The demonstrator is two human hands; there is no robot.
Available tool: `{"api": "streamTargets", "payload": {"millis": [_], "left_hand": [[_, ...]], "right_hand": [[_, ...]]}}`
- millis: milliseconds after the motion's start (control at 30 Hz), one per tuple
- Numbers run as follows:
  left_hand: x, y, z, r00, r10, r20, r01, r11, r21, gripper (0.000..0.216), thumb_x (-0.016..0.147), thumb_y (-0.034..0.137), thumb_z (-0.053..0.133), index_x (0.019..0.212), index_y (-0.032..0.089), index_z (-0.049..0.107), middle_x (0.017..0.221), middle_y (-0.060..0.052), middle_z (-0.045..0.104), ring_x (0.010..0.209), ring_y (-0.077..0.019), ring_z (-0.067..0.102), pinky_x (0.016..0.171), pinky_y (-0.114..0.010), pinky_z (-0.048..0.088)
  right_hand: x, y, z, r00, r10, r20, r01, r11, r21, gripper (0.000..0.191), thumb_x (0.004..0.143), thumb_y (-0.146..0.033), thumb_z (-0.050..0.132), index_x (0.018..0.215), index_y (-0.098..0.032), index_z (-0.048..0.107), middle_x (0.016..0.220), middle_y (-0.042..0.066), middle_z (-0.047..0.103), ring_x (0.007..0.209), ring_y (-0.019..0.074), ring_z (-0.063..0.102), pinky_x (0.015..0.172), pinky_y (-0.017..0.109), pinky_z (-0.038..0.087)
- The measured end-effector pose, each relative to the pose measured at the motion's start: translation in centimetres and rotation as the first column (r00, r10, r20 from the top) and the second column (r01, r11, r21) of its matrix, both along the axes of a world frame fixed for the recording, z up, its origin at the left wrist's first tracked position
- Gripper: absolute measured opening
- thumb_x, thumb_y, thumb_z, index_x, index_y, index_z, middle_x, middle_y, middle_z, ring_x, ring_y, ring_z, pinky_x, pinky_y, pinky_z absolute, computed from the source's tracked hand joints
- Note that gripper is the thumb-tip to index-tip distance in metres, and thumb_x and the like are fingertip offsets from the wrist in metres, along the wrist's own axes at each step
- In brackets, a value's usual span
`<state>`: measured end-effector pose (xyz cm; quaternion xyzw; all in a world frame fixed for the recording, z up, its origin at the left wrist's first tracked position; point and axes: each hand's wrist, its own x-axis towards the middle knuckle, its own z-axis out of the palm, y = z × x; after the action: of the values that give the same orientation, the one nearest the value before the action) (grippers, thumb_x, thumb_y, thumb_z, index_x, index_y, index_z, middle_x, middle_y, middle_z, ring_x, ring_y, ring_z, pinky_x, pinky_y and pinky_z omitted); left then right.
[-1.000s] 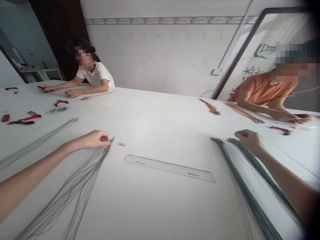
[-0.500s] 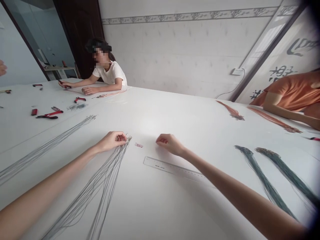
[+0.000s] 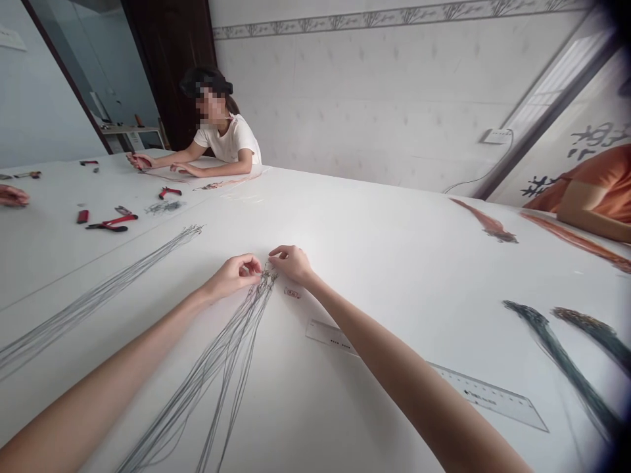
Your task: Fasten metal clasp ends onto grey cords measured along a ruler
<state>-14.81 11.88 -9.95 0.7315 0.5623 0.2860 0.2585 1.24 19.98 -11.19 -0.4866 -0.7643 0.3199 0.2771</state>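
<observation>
A loose bundle of thin grey cords (image 3: 219, 351) runs from the near edge up to its knotted tip, where small brownish fittings show. My left hand (image 3: 236, 272) is curled at the left side of that tip, thumb and forefinger closed against the cord ends. From the right, my right hand (image 3: 293, 264) reaches the top of the same tip with its fingers pinched together. Whatever lies between those right fingertips is too small to make out. Just below the right wrist lies a small red-and-white wrapper (image 3: 292, 293). My right forearm crosses over a clear ruler (image 3: 493, 397).
Another grey cord bundle (image 3: 123, 282) lies to the left. Red-handled pliers (image 3: 113, 223) and tangled wire (image 3: 164, 207) sit beyond it. Dark green bundles (image 3: 557, 348) and orange bundles (image 3: 486, 220) are at right. A co-worker in white (image 3: 227, 141) and one in orange (image 3: 596, 190) lean on the table.
My right hand has moved left from open table to the tip of the grey cords. My left hand stays by the tip. The view has swung slightly.
</observation>
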Motion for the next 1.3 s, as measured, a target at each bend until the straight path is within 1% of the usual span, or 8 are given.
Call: {"api": "streamTargets", "payload": {"millis": [100, 233, 467, 600, 700, 767, 1000, 1300], "left_hand": [[-1.1, -0.2, 0.8, 0.993, -0.079, -0.084, 0.074, 0.996, -0.058, 0.028, 0.089, 0.032, 0.052, 0.108, 0.013, 0.054, 0.108, -0.008, 0.056, 0.094, -0.0189, 0.057, 0.081, -0.038, 0.05], [-1.8, -0.3, 0.9, 0.977, -0.15, -0.153, 0.133, 0.985, -0.113, 0.029, 0.088, 0.032, 0.053, 0.11, 0.013, 0.053, 0.109, -0.008, 0.055, 0.095, -0.0195, 0.057, 0.082, -0.039, 0.05], [-1.1, 0.4, -0.3, 0.978, -0.103, -0.183, 0.09, 0.993, -0.08, 0.029, 0.089, 0.032, 0.052, 0.11, 0.013, 0.053, 0.11, -0.008, 0.056, 0.094, -0.0193, 0.057, 0.081, -0.038, 0.051], [-0.5, 0.7, -1.1, 0.988, -0.018, -0.152, 0.015, 1.0, -0.018, 0.024, 0.088, 0.033, 0.053, 0.096, 0.011, 0.057, 0.089, -0.004, 0.058, 0.078, -0.0148, 0.057, 0.07, -0.031, 0.05], [-0.2, 0.8, -1.3, 0.993, 0.056, -0.106, -0.051, 0.998, 0.046, 0.022, 0.086, 0.033, 0.051, 0.077, 0.012, 0.055, 0.066, 0.002, 0.051, 0.062, -0.0109, 0.048, 0.06, -0.024, 0.041], [-0.1, 0.8, -1.2, 0.994, 0.082, -0.074, -0.076, 0.994, 0.079, 0.024, 0.084, 0.035, 0.049, 0.074, 0.014, 0.053, 0.064, 0.002, 0.049, 0.06, -0.0105, 0.043, 0.058, -0.023, 0.036], [0.1, 0.1, -0.9, 0.996, 0.055, -0.074, -0.047, 0.993, 0.106, 0.026, 0.077, 0.039, 0.059, 0.089, 0.016, 0.058, 0.076, 0.001, 0.051, 0.066, -0.0116, 0.044, 0.063, -0.024, 0.039], [0.3, 0.7, -1.1, 0.979, 0.135, -0.153, -0.13, 0.991, 0.039, 0.029, 0.089, 0.034, 0.051, 0.108, 0.012, 0.055, 0.106, -0.007, 0.057, 0.092, -0.0197, 0.058, 0.079, -0.037, 0.051]], "right_hand": [[-0.5, 0.0, -0.1, 1.0, 0.0, 0.029, 0.0, 1.0, 0.02, 0.019, 0.072, -0.029, 0.06, 0.086, -0.022, 0.07, 0.066, 0.0, 0.058, 0.068, 0.0143, 0.051, 0.067, 0.025, 0.036], [-0.6, -0.1, -0.4, 0.999, -0.001, 0.042, -0.001, 0.998, 0.055, 0.015, 0.071, -0.029, 0.061, 0.081, -0.022, 0.07, 0.068, 0.0, 0.058, 0.069, 0.0137, 0.051, 0.069, 0.025, 0.035], [-0.4, -0.1, -0.5, 0.999, 0.02, 0.042, -0.023, 0.997, 0.077, 0.009, 0.074, -0.022, 0.059, 0.072, -0.019, 0.067, 0.072, 0.001, 0.063, 0.068, 0.0121, 0.052, 0.07, 0.025, 0.038], [-0.3, -0.2, -0.4, 0.998, 0.037, 0.053, -0.041, 0.997, 0.071, 0.01, 0.079, -0.024, 0.059, 0.076, -0.015, 0.064, 0.076, 0.002, 0.063, 0.071, 0.0123, 0.055, 0.074, 0.029, 0.043], [-0.3, -0.2, -0.5, 0.997, 0.044, 0.06, -0.048, 0.997, 0.063, 0.017, 0.084, -0.029, 0.057, 0.079, -0.013, 0.062, 0.079, 0.002, 0.063, 0.075, 0.0131, 0.057, 0.076, 0.032, 0.045], [-0.2, -0.1, -0.6, 0.997, 0.046, 0.058, -0.049, 0.997, 0.056, 0.019, 0.086, -0.03, 0.055, 0.08, -0.013, 0.061, 0.081, 0.003, 0.062, 0.077, 0.0131, 0.058, 0.077, 0.032, 0.046], [0.1, -0.1, -0.8, 0.999, 0.037, 0.011, -0.037, 0.999, 0.031, 0.022, 0.088, -0.031, 0.053, 0.083, -0.011, 0.06, 0.082, 0.003, 0.061, 0.076, 0.013, 0.058, 0.073, 0.031, 0.049], [0.5, 0.1, -0.7, 0.998, 0.048, -0.029, -0.047, 0.998, 0.036, 0.02, 0.088, -0.03, 0.053, 0.087, -0.011, 0.06, 0.081, 0.003, 0.061, 0.075, 0.0125, 0.058, 0.072, 0.03, 0.049]]}}
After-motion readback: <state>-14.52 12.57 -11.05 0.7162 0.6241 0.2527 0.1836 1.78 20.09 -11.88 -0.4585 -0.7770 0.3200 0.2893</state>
